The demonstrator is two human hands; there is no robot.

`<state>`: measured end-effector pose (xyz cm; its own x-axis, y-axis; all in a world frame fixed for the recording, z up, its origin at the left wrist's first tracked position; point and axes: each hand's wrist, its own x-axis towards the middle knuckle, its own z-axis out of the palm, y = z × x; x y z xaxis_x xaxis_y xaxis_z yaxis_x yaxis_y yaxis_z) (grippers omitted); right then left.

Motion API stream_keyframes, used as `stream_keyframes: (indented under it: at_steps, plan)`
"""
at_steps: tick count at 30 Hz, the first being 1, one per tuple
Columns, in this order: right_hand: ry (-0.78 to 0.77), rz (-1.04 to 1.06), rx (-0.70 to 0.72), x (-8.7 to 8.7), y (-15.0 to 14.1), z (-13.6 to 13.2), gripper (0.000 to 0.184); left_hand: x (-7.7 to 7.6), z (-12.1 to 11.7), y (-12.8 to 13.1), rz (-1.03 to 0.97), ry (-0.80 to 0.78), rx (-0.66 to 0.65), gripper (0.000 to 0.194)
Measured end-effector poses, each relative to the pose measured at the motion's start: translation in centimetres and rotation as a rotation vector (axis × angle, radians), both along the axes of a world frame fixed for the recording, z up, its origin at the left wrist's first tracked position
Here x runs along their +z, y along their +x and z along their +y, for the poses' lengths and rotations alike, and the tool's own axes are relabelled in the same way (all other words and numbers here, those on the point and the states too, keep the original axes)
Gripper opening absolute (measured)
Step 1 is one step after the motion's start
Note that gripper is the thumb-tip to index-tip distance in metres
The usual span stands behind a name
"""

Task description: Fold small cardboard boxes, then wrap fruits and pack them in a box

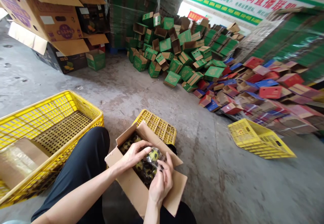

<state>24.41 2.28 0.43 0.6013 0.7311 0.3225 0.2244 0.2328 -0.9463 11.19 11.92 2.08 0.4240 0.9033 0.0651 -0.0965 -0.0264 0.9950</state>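
Note:
An open cardboard box (134,190) stands in front of me between my knees, its flaps folded outward. Inside lie several dark and yellow-green round pieces (146,176), shiny with clear plastic; their exact kind I cannot make out. Over the box, a yellow-green fruit in clear plastic (154,155) with dark spots is held between both hands. My left hand (135,154) grips its left side, thumb and fingers closed on the wrap. From the right, my right hand (162,178) pinches the plastic with bent fingers.
An upturned yellow crate (162,126) is just behind the box. At left stands a large yellow crate (86,102) holding a flat taped carton (22,163). Another yellow crate (260,141) lies at right. Piled green boxes (172,78), red-blue boxes (270,92) and stacked cartons (63,28) fill the back.

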Motion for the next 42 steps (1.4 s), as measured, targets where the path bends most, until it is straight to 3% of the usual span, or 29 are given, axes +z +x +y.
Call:
stream_keyframes:
  at_steps: [6,13,19,23,25,31,36,42]
  plan:
    - [-0.002,0.300,-0.079,0.0,-0.3,0.8,0.042,-0.3,-0.2,0.1,-0.171,-0.026,0.079,0.047]
    - [-0.211,0.324,-0.081,0.0,-0.2,0.7,0.072,-1.5,-0.3,-0.3,-0.207,0.084,-0.012,0.061]
    - [-0.181,0.410,-0.092,-1.0,0.5,0.6,0.050,-3.1,-0.2,-0.3,-0.278,0.025,-0.166,0.087]
    - [-0.104,0.367,-0.125,-1.1,0.7,0.6,0.038,-3.1,0.0,-0.2,-0.246,-0.083,-0.221,0.096]
    - [-0.080,0.380,-0.140,-0.9,0.6,0.5,0.037,-2.7,0.1,-0.1,-0.220,-0.122,-0.229,0.091]
    - [-0.063,0.432,-0.112,-0.1,0.3,0.7,0.038,-1.1,0.1,-0.3,-0.241,-0.151,-0.281,0.049]
    - [-0.066,0.465,0.003,0.0,0.3,1.0,0.042,-0.5,0.0,-0.7,-0.251,-0.133,-0.185,0.045]
    - [-0.058,0.521,0.001,-0.6,0.6,0.9,0.040,-0.5,0.1,-0.8,-0.232,-0.048,-0.077,0.037]
